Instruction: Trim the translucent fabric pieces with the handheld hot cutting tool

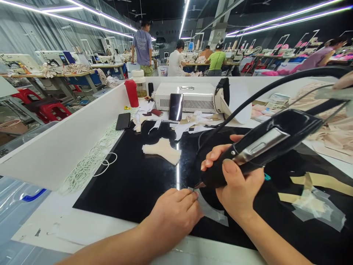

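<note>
My right hand (238,187) is wrapped around a black corded handheld tool (248,147) with a silver panel on its side. The tool slants down to the left, and its narrow tip comes close to the fingertips of my left hand (178,209). That hand is closed over the end of a thin, translucent white piece of sheet material (213,209), pressing or pinching it on the black mat (132,187). The exact finger grip is partly hidden. Beyond my hands, a cream-coloured cut fabric stack (162,149) lies on the mat.
Green-white elastic loops (93,160) line the left side. A phone (175,106) leans against a white vented box (184,96). Beige strips and translucent scraps (314,202) lie at right. The tool's thick cable (264,86) arches overhead. People sit at sewing machines behind the low partition.
</note>
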{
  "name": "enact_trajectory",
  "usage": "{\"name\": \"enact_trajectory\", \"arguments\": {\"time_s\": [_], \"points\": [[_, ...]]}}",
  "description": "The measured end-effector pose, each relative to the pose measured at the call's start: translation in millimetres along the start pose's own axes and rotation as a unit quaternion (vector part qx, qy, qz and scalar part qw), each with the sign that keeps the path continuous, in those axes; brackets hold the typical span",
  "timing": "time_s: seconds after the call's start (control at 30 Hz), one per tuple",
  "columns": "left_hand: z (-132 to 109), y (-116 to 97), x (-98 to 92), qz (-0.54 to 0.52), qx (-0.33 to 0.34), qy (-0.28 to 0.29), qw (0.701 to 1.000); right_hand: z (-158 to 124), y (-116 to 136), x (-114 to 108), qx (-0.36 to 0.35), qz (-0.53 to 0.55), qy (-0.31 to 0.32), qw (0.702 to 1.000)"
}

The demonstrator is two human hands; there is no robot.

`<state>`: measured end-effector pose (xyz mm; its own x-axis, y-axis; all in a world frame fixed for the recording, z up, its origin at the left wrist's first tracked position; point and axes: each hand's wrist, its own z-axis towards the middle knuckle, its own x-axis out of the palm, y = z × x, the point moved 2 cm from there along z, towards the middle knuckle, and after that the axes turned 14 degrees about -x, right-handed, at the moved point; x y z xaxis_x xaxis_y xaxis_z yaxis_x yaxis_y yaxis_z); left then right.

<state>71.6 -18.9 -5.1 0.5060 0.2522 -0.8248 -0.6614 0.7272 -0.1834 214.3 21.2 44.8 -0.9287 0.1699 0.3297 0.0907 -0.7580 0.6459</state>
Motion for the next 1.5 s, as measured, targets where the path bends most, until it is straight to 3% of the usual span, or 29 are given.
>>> {"name": "enact_trajectory", "arguments": {"time_s": [0.7,0.87,1.03,1.2,1.37,1.5], "points": [[-1.5,2.7,1.7,-0.008,0.005,0.014,1.0,4.7,-0.9,8.4,0.011,0.027,0.001,1.0],[-0.9,1.4,-1.3,-0.002,0.005,0.044,0.999,8.8,13.8,-7.1,0.0,0.02,-0.025,0.999],[-2.3,0.4,-0.8,0.011,0.007,0.058,0.998,0.4,34.1,-30.7,0.045,0.016,-0.004,0.999],[-2.6,1.0,-0.3,0.019,0.009,0.063,0.998,-3.6,54.7,-49.2,0.025,-0.008,-0.011,1.0],[-2.5,3.7,-3.5,0.017,0.014,0.068,0.997,-2.1,58.5,-55.2,0.023,-0.023,-0.035,0.999],[1.1,-0.3,-7.3,-0.006,0.024,0.04,0.999,-1.2,57.3,-52.5,0.014,-0.019,-0.038,0.999]]}}
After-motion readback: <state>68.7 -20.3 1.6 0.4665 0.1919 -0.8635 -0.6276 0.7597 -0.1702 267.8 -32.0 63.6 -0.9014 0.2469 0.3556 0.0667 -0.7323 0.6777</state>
